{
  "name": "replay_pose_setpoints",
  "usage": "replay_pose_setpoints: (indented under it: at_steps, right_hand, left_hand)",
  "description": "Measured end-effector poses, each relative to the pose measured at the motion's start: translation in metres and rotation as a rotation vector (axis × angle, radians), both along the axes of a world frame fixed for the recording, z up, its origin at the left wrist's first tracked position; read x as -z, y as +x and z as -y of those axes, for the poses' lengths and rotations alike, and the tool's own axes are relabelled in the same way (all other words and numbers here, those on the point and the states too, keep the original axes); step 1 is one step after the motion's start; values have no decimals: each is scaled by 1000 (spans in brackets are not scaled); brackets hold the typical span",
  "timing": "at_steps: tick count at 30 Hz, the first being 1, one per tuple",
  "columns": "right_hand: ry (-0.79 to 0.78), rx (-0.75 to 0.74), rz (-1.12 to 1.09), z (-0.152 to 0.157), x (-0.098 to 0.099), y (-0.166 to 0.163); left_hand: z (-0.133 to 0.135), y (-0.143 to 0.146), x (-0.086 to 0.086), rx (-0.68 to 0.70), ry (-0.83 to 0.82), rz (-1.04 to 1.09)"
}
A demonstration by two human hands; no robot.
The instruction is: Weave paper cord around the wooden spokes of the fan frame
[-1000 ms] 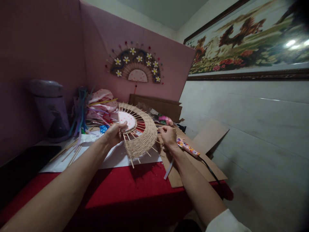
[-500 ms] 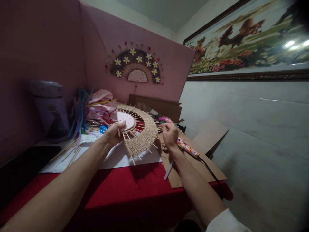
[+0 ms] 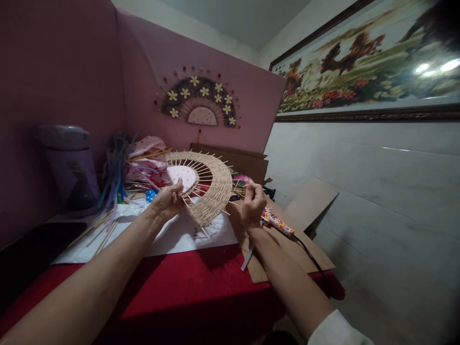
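A half-round woven fan (image 3: 212,191) of tan twine on wooden sticks, with a pink dotted centre, is held up above the table. My left hand (image 3: 166,201) grips it at the pink centre, fingers closed round the base. My right hand (image 3: 252,203) is at the fan's right edge, fingers pinched together on the stick ends or the twine there; which one I cannot make out.
A red cloth covers the table (image 3: 187,287). White paper (image 3: 172,237), loose sticks (image 3: 97,230), cardboard sheets (image 3: 287,249), a floral-patterned tool with a black cord (image 3: 276,221), coloured ribbons (image 3: 118,177) and a purple pot (image 3: 70,165) lie around. A finished flowered fan (image 3: 197,101) hangs on the pink wall.
The fan has turned and risen a little, its lower edge swinging left and up. My right hand moved up along the fan's right edge. The view shifted slightly.
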State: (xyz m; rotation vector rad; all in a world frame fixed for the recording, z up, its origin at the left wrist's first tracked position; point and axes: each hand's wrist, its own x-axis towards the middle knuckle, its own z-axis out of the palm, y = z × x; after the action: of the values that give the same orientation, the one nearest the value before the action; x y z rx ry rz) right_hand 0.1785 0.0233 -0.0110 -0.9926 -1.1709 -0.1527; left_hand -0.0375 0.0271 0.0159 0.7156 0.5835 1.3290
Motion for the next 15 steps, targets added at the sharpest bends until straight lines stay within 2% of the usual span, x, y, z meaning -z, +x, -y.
replay_pose_setpoints:
  at_steps: [4,9,11,14,15]
  right_hand:
    - [-22,-34,-29,0,3,-3]
    - [-140,-118,-242,-11,7,-3]
    - [-213,-254,-192,-9,6,-6]
    - [-352,-675,-36,1,3,-16]
    - [-351,-748,41,4,2,-19]
  left_hand:
    - [-4,4,-1,-3,36,13]
    - [-11,16,-14,-11,33,121]
    - [-13,23,-23,-17,34,174]
    - [-13,38,-36,-30,47,250]
    - [-12,44,-39,-30,49,271]
